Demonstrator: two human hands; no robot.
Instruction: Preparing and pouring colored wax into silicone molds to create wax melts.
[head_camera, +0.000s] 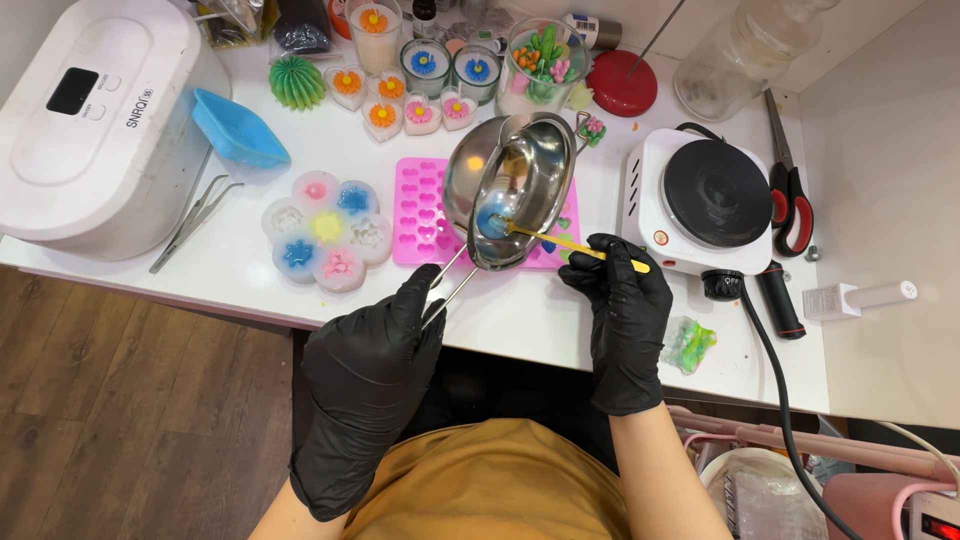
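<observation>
L hand (375, 345), black-gloved, is clenched round the wire handle of a shiny stainless-steel melting pot w/ pour spout (510, 185), holding it tilted above the pink silicone mould tray w/ small heart cavities (418, 215). A small pool of blue liquid (490, 220) sits at the pot's low end.

R hand (620, 300), also black-gloved, is grasping a thin yellow stick (560, 243) betw. fingertips; stick tip touches the blue liquid inside the pot.

Rel. to the pink mould tray:
- Just L of it: clear flower-shaped silicone mould (328, 232) w/ coloured flower pieces in its cavities (blue, pink, yellow).
- Further L: metal tweezers (195, 218), blue silicone cup (238, 130), big white domed appliance (95, 120).
- Behind it: green ribbed cactus-shaped candle (297, 82), row of small heart & round candles topped w/ flowers (415, 95), glass jar of cactus candle shapes (545, 65), red round lid (622, 83).
- R of it: white single electric hotplate w/ black round top (705, 200), its black cable running off the table edge; red-handled scissors (790, 190) beyond that.
- R and nearer the table edge: crumpled green-yellow scrap (688, 345).

All on a white tabletop (530, 320); wearer's mustard top shows at bottom.
</observation>
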